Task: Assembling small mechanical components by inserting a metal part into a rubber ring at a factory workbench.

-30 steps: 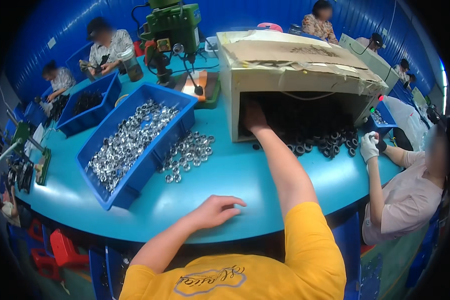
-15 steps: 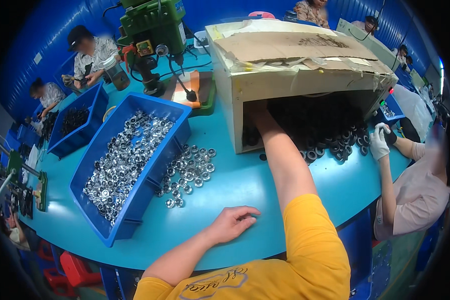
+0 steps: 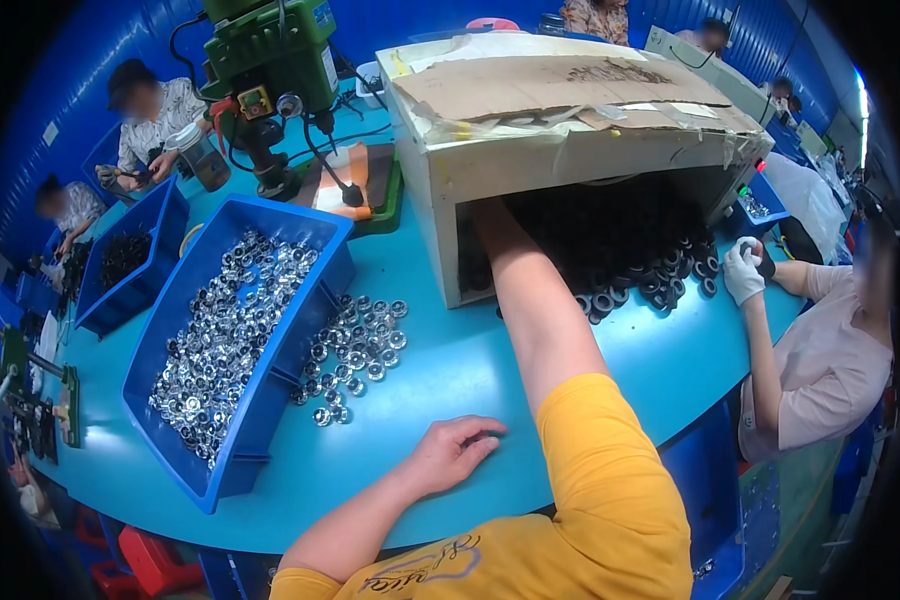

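My left hand (image 3: 454, 455) lies on the turquoise table (image 3: 410, 400), holding nothing, its fingers loosely stretched out. My right forearm (image 3: 535, 300) reaches into the open front of a white box (image 3: 435, 220) topped with torn cardboard. The right hand is lost in the dark interior, so its fingers and anything in them are hidden. Beside that arm, a heap of black ring-shaped parts (image 3: 660, 280) fills the box and spills out of its front. Left of the box, several small clear round pieces (image 3: 355, 345) lie loose on the table.
A blue bin (image 3: 270, 400) full of similar clear pieces stands at left, with a bin of black parts (image 3: 130, 255) beyond it. A green bench machine (image 3: 265, 60) rises behind. A gloved co-worker (image 3: 815, 360) sits close on the right; other people work farther back.
The whole scene has shifted slightly left in the picture as my head moved. My left hand still rests on the table, and my right arm is still inside the box.
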A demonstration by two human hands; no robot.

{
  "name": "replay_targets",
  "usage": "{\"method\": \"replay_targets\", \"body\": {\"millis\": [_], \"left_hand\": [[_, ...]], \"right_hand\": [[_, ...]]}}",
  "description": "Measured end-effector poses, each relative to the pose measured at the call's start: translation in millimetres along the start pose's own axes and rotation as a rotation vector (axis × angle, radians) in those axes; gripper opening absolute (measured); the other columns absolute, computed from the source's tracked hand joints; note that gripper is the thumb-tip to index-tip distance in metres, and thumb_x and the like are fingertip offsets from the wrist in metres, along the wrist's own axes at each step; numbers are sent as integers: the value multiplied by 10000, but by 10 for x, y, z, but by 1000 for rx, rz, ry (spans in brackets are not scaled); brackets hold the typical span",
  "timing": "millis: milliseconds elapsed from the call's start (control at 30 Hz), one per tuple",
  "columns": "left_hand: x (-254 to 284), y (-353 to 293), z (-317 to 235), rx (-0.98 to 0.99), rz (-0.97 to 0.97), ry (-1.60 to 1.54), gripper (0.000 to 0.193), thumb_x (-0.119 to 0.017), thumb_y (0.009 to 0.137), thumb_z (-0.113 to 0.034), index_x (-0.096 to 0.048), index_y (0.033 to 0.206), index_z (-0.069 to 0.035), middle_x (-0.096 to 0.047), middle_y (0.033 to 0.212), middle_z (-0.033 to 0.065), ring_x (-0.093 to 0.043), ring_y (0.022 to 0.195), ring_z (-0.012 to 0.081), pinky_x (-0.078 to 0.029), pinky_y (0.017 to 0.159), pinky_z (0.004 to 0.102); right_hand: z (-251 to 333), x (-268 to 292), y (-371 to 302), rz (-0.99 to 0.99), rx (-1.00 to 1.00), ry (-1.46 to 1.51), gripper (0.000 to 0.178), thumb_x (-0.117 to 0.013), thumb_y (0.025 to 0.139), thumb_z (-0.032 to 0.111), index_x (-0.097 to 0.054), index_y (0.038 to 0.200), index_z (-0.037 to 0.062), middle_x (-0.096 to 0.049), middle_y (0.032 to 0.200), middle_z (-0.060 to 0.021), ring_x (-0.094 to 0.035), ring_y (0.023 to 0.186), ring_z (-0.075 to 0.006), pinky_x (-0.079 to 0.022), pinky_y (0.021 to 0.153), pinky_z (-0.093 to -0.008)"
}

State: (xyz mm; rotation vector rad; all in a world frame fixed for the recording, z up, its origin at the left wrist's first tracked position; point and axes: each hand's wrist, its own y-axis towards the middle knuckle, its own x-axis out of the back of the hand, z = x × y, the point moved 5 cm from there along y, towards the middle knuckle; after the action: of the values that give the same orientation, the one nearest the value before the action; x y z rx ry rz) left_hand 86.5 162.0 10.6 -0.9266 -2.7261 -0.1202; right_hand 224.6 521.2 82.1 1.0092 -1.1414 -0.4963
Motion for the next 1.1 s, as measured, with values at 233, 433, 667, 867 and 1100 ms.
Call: {"method": "replay_targets", "body": {"millis": [233,433,667,867,1100], "left_hand": [[18,-32,-49,2,10,-19,229,-672,956,-98,-705,1180,-65,-723,949,66,-637,784,113,-534,737,275],[6,-74,32,-16,-21,-18,227,-666,952,-89,-704,1175,-64,-697,868,47,-598,744,95,-518,710,269],[-45,-101,64,-39,-30,-37,223,-650,961,-95,-712,1175,-88,-602,719,-13,-517,600,55,-464,543,246],[-65,-142,41,122,-36,-154,222,-635,975,-118,-707,1183,-91,-596,725,-22,-523,570,47,-443,466,231],[-80,-167,9,92,-73,-166,228,-619,982,-113,-692,1195,-82,-598,733,-8,-525,561,50,-442,452,219]], "right_hand": [[-25,93,-206,47,25,0,535,-671,880,311,-562,1359,98,-618,1262,-191,-608,1187,-395,-533,946,-504],[343,774,-554,703,-280,-27,605,-712,840,340,-542,1387,146,-548,1363,-192,-635,1150,-390,-573,896,-473],[243,1724,-1090,630,-363,61,695,-820,727,362,-576,1359,212,-546,1329,-168,-614,1154,-381,-541,947,-474],[323,2057,-1295,526,-392,-50,660,-848,686,379,-640,1289,208,-620,1196,-119,-598,1124,-322,-469,954,-443],[379,2233,-1508,413,-442,62,661,-857,650,352,-648,1259,204,-633,1053,-41,-590,1035,-273,-443,902,-432]]}}
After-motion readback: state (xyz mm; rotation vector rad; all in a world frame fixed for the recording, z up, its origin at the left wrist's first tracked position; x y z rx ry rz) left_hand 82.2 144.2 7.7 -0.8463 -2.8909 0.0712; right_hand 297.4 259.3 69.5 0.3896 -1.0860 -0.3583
